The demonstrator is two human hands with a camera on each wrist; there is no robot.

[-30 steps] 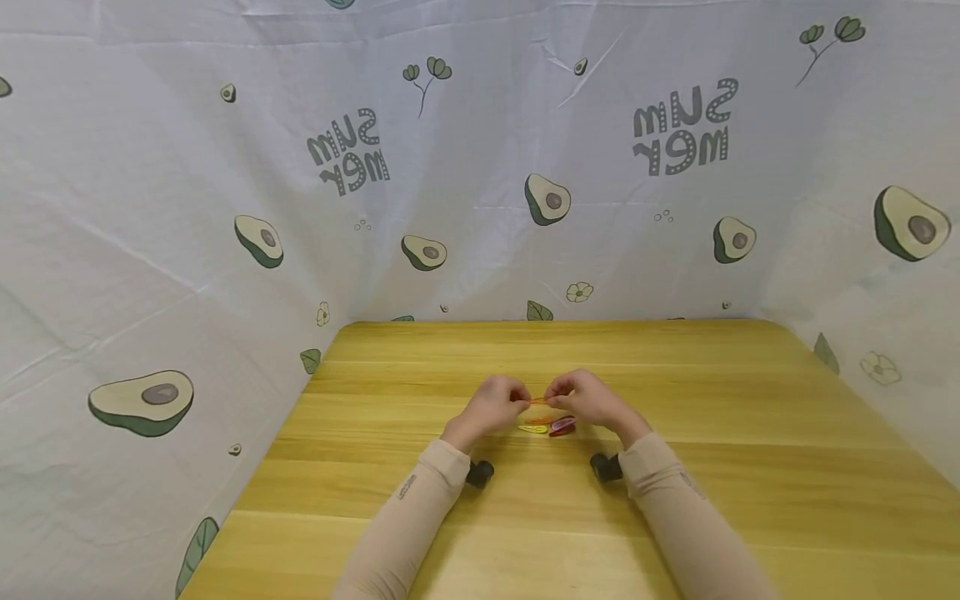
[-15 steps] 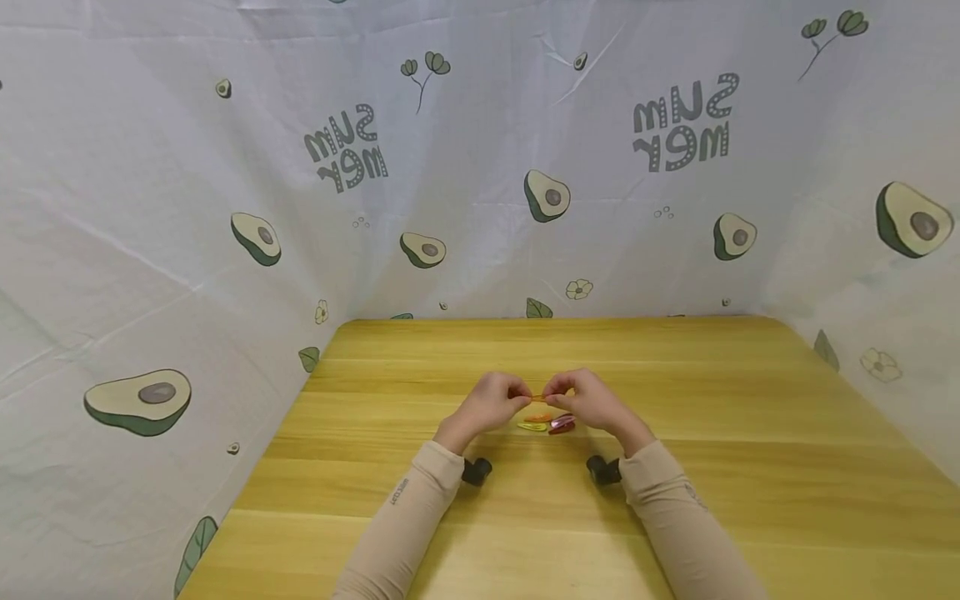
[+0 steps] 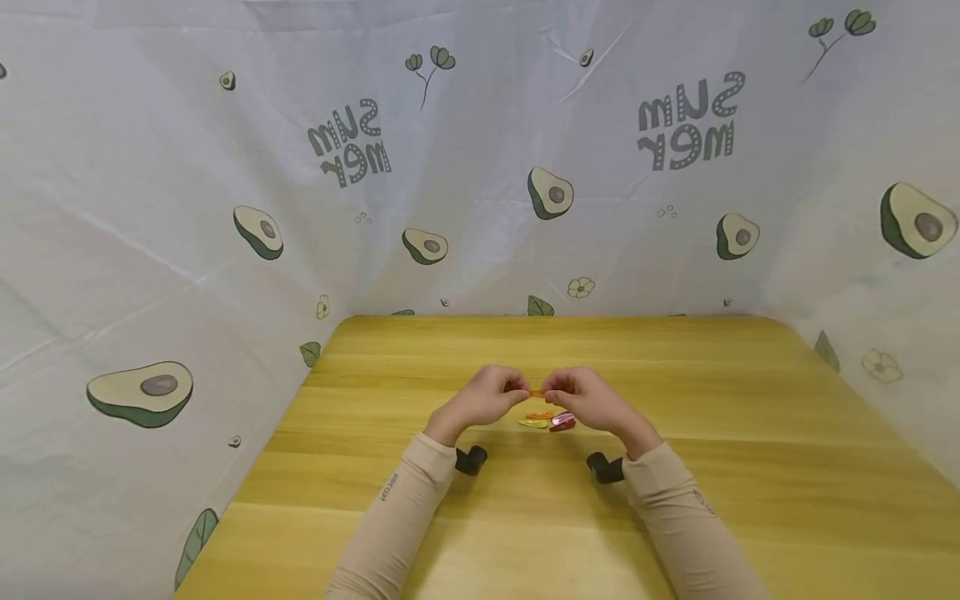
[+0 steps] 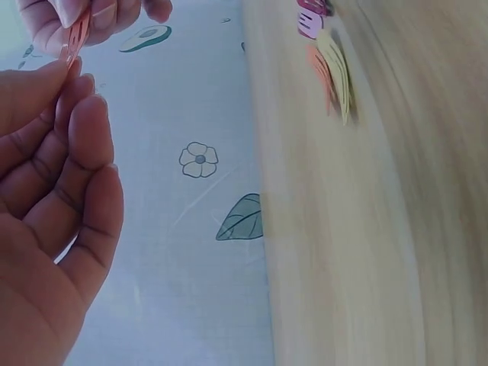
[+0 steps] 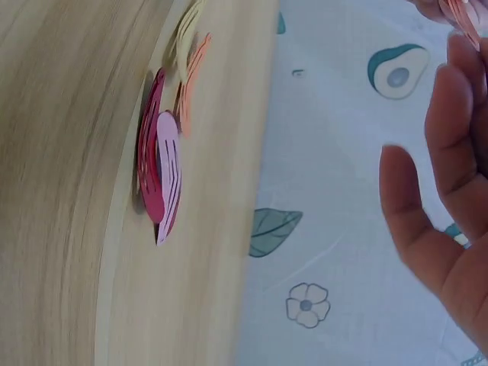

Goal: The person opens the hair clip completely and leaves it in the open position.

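Between my two hands is an orange snap hair clip (image 3: 536, 393), lifted above the table. The thumb and fingers of my left hand (image 3: 478, 400) pinch one end; in the left wrist view the clip's slotted body (image 4: 77, 36) shows. My right hand (image 3: 597, 406) pinches the other end, partly hidden by its fingertips. Below the hands more clips lie on the wooden table: a yellow clip (image 5: 185, 34) beside a second orange clip (image 5: 191, 84), and a dark red clip (image 5: 149, 152) against a pink clip (image 5: 169, 168).
Black wrist cameras stick out inward under the left (image 3: 471, 460) and right (image 3: 604, 468) wrists. The wooden table (image 3: 750, 500) ends at the back against a white cloth (image 3: 480, 125) printed with avocados, which also hangs at both sides.
Both hands have risen slightly with the orange hair clip, widening the gap to the clips on the table. The grip of both hands stays, and the head view has shifted a little.
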